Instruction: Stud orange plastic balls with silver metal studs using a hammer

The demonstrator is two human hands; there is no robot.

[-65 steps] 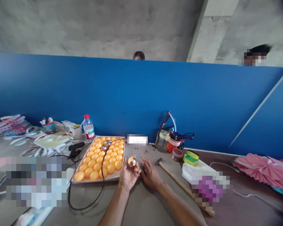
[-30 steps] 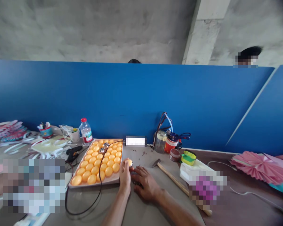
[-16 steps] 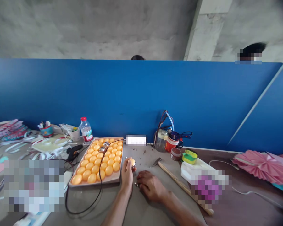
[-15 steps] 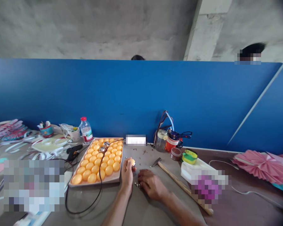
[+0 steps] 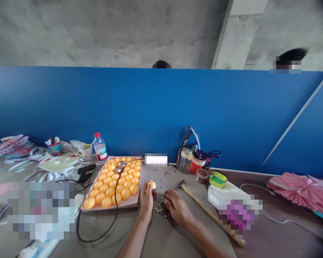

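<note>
My left hand (image 5: pixel 146 199) is closed around an orange ball (image 5: pixel 153 185) whose lower side is covered with shiny silver pieces. My right hand (image 5: pixel 177 207) rests on the grey table just right of it, fingers curled down over the edge of a pile of small silver pieces (image 5: pixel 161 208). What lies between its fingertips is hidden. To the left, a shallow tray (image 5: pixel 110 209) is filled with rows of orange balls (image 5: pixel 126 194). On top of these lie a couple of silver-covered balls (image 5: pixel 122 164), with a black cable (image 5: pixel 114 195) running across.
A hammer (image 5: pixel 204 206) lies right of my right hand, beside a white box (image 5: pixel 212 195). Behind stand a clear jar (image 5: pixel 185 161), a red tub (image 5: pixel 196 165) and a bottle (image 5: pixel 100 148). A glue gun (image 5: pixel 85 172) lies left; a blue partition (image 5: pixel 150 107) closes the back.
My right hand has shifted slightly up and right, and much more of the silver pile shows beside it. My left hand still holds the ball. The view has shifted slightly.
</note>
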